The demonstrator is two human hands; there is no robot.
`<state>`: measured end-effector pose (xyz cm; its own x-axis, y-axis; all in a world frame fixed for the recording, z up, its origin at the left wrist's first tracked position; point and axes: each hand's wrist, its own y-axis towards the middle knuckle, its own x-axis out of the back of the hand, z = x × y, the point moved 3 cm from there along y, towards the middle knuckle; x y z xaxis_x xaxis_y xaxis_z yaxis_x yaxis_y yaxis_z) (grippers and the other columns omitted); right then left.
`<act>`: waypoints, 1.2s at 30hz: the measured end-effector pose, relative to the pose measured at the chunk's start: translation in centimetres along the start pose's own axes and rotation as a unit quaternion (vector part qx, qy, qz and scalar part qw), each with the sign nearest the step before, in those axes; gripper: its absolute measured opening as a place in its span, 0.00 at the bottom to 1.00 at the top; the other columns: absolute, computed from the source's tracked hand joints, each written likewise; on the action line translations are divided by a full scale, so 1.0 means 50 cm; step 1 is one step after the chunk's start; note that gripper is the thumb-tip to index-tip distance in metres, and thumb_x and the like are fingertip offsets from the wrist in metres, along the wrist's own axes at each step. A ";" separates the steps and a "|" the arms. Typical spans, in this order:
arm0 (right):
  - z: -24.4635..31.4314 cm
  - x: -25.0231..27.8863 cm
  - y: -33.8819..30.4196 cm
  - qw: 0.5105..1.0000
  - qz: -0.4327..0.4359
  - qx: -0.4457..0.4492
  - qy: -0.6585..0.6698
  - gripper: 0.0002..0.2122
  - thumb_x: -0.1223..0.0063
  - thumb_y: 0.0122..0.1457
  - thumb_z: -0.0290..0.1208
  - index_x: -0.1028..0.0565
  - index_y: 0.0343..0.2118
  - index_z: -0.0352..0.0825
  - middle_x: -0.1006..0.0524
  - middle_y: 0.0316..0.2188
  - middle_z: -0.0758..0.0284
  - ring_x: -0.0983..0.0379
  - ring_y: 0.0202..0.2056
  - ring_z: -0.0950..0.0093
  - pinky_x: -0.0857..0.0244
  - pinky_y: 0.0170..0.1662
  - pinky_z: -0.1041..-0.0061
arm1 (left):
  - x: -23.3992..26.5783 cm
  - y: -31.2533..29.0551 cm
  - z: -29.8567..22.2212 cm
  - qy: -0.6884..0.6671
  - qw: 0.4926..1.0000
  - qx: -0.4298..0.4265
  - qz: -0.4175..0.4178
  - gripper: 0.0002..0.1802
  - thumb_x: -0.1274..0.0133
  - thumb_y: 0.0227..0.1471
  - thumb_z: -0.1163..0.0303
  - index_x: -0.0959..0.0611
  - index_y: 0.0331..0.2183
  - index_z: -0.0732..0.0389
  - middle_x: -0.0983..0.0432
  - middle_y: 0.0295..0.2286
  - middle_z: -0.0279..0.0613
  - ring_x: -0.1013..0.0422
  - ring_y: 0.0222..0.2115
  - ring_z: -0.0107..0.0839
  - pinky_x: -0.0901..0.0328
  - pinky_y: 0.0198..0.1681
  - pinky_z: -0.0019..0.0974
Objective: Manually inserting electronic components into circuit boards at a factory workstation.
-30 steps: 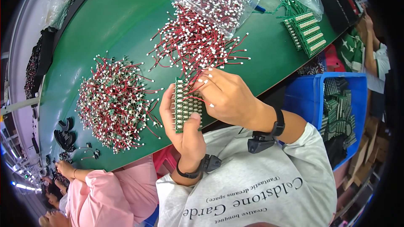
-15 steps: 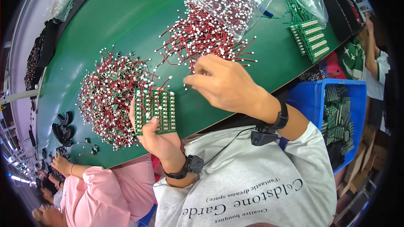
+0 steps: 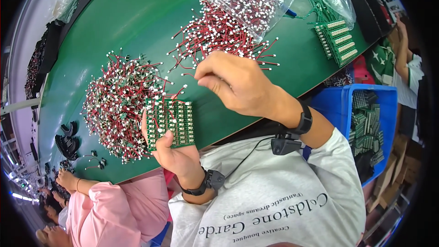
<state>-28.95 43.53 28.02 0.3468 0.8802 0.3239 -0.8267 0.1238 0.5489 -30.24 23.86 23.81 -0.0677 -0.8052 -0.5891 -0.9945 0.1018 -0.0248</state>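
Observation:
My left hand [image 3: 176,158] grips a green circuit board panel [image 3: 184,126] by its near edge, thumb on top. Rows of small white connectors cover the panel, and a few red wires with white plugs stick out over its far side. Above and right of the panel, my right hand [image 3: 238,84] pinches a short red wire lead [image 3: 189,74] whose white plug points left. Beyond that hand lies a heap of loose red wire leads [image 3: 215,32] with white plugs. Left of the panel sits a heap of small green boards with red wires [image 3: 116,105].
A clear plastic bag [image 3: 286,4] partly covers the far wire heap. Stacked board panels [image 3: 340,43] stand at the green table's [image 3: 146,9] right edge. A blue bin [image 3: 388,132] holds more panels. At left, a co-worker in pink [image 3: 109,206] sits near black parts [image 3: 67,145].
My right hand has moved slightly away from me and to the left; the pinched wire's plug now points left instead of down. My left hand and the panel have barely shifted.

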 end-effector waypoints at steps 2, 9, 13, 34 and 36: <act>0.003 0.016 0.006 0.999 -0.012 -0.031 0.013 0.06 0.44 0.55 0.18 0.25 0.36 0.30 0.24 0.29 0.63 0.26 0.28 0.70 0.32 0.32 0.75 | -0.008 -0.003 0.005 -0.002 1.000 0.016 0.006 0.31 0.56 0.47 0.73 0.35 0.55 0.72 0.31 0.49 0.61 0.31 0.50 0.47 0.34 0.55 0.50; 0.044 0.035 -0.034 0.991 0.035 -0.099 0.083 0.07 0.43 0.54 0.16 0.22 0.36 0.28 0.21 0.27 0.62 0.23 0.28 0.74 0.29 0.31 0.78 | -0.038 -0.009 0.024 -0.052 0.995 0.077 -0.021 0.37 0.55 0.44 0.74 0.39 0.58 0.71 0.31 0.47 0.60 0.30 0.49 0.49 0.34 0.53 0.49; 0.049 0.016 -0.061 0.993 0.042 -0.085 0.068 0.05 0.39 0.51 0.19 0.23 0.32 0.29 0.23 0.26 0.63 0.24 0.26 0.70 0.32 0.28 0.76 | -0.053 -0.017 0.039 -0.048 0.995 0.091 -0.003 0.37 0.55 0.43 0.75 0.40 0.58 0.72 0.31 0.48 0.59 0.31 0.49 0.49 0.35 0.54 0.49; 0.030 -0.003 -0.076 0.993 0.001 -0.021 -0.113 0.10 0.39 0.45 0.19 0.28 0.31 0.30 0.29 0.23 0.64 0.29 0.20 0.69 0.33 0.22 0.72 | -0.112 -0.039 0.042 0.075 0.995 0.051 0.045 0.37 0.55 0.42 0.81 0.38 0.58 0.70 0.33 0.49 0.50 0.31 0.48 0.35 0.37 0.54 0.37; 0.030 -0.005 -0.078 0.991 -0.004 -0.018 -0.135 0.09 0.39 0.45 0.19 0.27 0.30 0.31 0.28 0.23 0.65 0.29 0.20 0.69 0.33 0.22 0.72 | -0.112 -0.041 0.042 0.077 0.995 0.052 0.046 0.37 0.55 0.42 0.81 0.38 0.58 0.70 0.33 0.49 0.50 0.32 0.48 0.34 0.38 0.54 0.37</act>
<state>-25.15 42.16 26.97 0.4546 0.7256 0.5165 -0.8371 0.1500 0.5261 -27.67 29.38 25.43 -0.1773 -0.8689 -0.4621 -0.9704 0.2326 -0.0651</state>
